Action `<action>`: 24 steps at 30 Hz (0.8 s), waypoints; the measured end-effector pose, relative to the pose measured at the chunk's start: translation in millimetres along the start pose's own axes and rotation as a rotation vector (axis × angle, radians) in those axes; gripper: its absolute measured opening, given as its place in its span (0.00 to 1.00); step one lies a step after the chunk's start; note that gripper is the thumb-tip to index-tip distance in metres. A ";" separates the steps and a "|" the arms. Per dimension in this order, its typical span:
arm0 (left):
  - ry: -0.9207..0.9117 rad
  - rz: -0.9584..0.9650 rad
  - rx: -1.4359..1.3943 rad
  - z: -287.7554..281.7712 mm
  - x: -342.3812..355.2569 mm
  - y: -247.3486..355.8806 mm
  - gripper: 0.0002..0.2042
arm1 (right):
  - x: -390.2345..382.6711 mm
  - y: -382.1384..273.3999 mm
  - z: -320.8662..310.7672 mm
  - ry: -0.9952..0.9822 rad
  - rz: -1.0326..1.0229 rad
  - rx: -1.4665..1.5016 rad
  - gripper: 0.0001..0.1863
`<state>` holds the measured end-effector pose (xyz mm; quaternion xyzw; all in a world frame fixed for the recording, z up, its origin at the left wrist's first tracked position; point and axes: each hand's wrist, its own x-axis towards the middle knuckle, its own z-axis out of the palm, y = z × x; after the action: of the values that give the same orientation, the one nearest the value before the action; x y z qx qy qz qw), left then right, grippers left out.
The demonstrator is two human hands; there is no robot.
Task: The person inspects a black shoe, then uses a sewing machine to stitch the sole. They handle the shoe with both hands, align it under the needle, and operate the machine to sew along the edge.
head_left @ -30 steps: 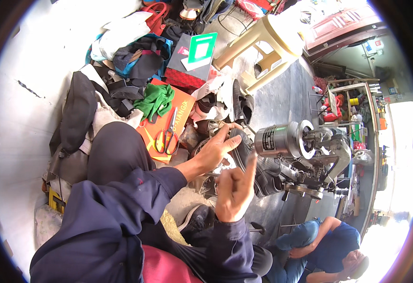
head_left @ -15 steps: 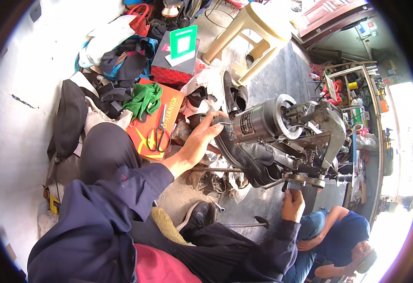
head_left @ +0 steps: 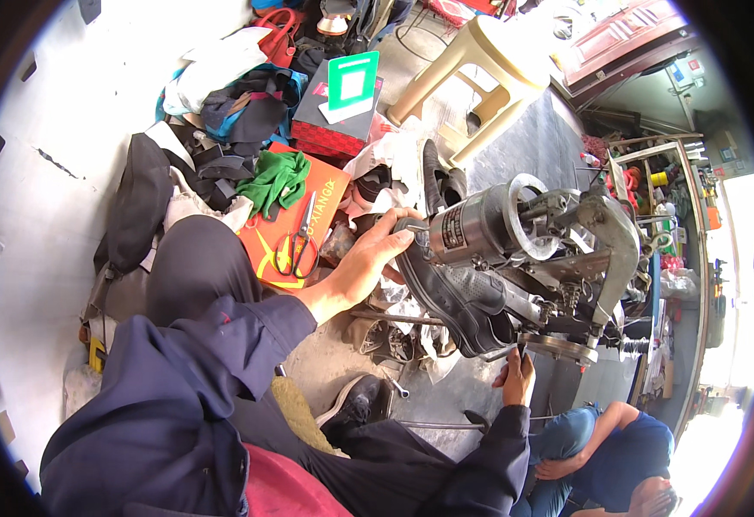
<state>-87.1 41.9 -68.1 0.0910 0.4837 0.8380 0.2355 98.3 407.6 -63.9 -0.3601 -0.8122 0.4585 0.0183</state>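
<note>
A black perforated leather shoe [head_left: 473, 293] is set on the metal arm of a hand-cranked shoe-sewing machine [head_left: 473, 226]. My left hand [head_left: 368, 263] grips the shoe's toe end, thumb on top and fingers wrapped around the far side. On the machine's right, my right hand [head_left: 515, 379] is closed around a small dark handle at the edge of the round handwheel [head_left: 559, 347]. Part of the shoe's upper is hidden beneath the machine's cylinder and linkage, and the stitching point cannot be made out.
To the left, black-handled scissors [head_left: 297, 246] and a green cloth [head_left: 275, 181] lie on an orange box [head_left: 323, 185]. Beyond stand a shoebox [head_left: 329, 138] and a cream plastic stool [head_left: 480, 73]. A person [head_left: 609, 448] sits at the lower right, near a cluttered shelf [head_left: 691, 198].
My right hand has moved left with the wheel's handle, nearer the shoe. My left hand keeps its hold on the shoe. The whole view has shifted slightly.
</note>
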 end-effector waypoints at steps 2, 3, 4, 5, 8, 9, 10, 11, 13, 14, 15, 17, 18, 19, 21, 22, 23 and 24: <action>-0.003 0.014 0.014 -0.2 -0.5 -1.9 0.18 | -11.9 -17.9 4.4 0.058 -0.158 0.026 0.17; -0.012 0.028 -0.015 -0.1 -0.9 -3.2 0.17 | -15.3 -28.7 -2.2 0.168 -0.240 -0.053 0.16; -0.016 0.031 -0.006 -0.8 -1.0 -4.1 0.19 | -16.6 -37.9 -11.2 0.298 -0.292 -0.152 0.16; -0.031 0.045 -0.004 -1.9 -0.6 -4.6 0.21 | -19.9 -44.9 -26.2 0.345 -0.318 -0.091 0.15; -0.041 0.079 0.047 -4.1 -0.2 -5.6 0.21 | -7.4 -42.1 -69.3 0.546 -0.382 -0.097 0.13; -0.043 0.082 0.060 -4.6 -0.8 -5.7 0.21 | 0.0 -32.7 -82.4 0.562 -0.324 -0.066 0.12; -0.045 0.088 0.073 -4.8 -1.0 -5.7 0.21 | 8.6 -20.0 -93.2 0.545 -0.303 -0.018 0.12; -0.035 0.098 0.066 -4.1 -1.2 -5.8 0.20 | 19.9 -4.9 -98.6 0.576 -0.224 0.007 0.11; -0.029 0.108 0.099 -4.4 -1.5 -4.9 0.20 | 41.6 28.2 -90.3 0.642 -0.108 -0.060 0.09; -0.030 0.123 0.118 -4.8 -1.5 -4.6 0.20 | 45.8 41.8 -82.2 0.534 -0.032 0.127 0.10; -0.039 0.119 0.110 -5.3 -1.5 -4.4 0.21 | 48.0 50.6 -71.4 0.437 0.006 0.043 0.11; -0.045 0.101 0.119 -6.4 -1.1 -4.7 0.22 | 45.7 51.8 -43.8 0.231 0.166 0.125 0.17; -0.044 0.089 0.128 -6.9 -1.1 -5.0 0.22 | 37.8 45.7 -30.2 0.088 0.158 0.170 0.17; -0.051 0.081 0.117 -7.3 -1.0 -5.5 0.22 | 28.5 35.2 -17.9 -0.011 0.080 0.197 0.16; -0.064 0.091 0.108 -7.9 -1.7 -6.1 0.22 | 7.7 4.7 -6.6 -0.036 -0.047 0.134 0.16; -0.071 0.091 0.108 -8.2 -2.1 -5.9 0.22 | -1.9 -11.9 -9.0 -0.038 -0.168 0.107 0.17; -0.068 0.086 0.124 -8.5 -2.9 -5.5 0.22 | -8.8 -28.8 -20.8 0.054 -0.320 -0.031 0.17; -0.067 0.080 0.139 -9.1 -3.9 -4.6 0.22 | -15.0 -40.9 -34.3 0.158 -0.364 -0.035 0.16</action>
<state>-85.8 35.0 -76.4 0.1543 0.5287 0.8076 0.2107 98.5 410.5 -8.5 -0.2424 -0.8679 0.4037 0.1584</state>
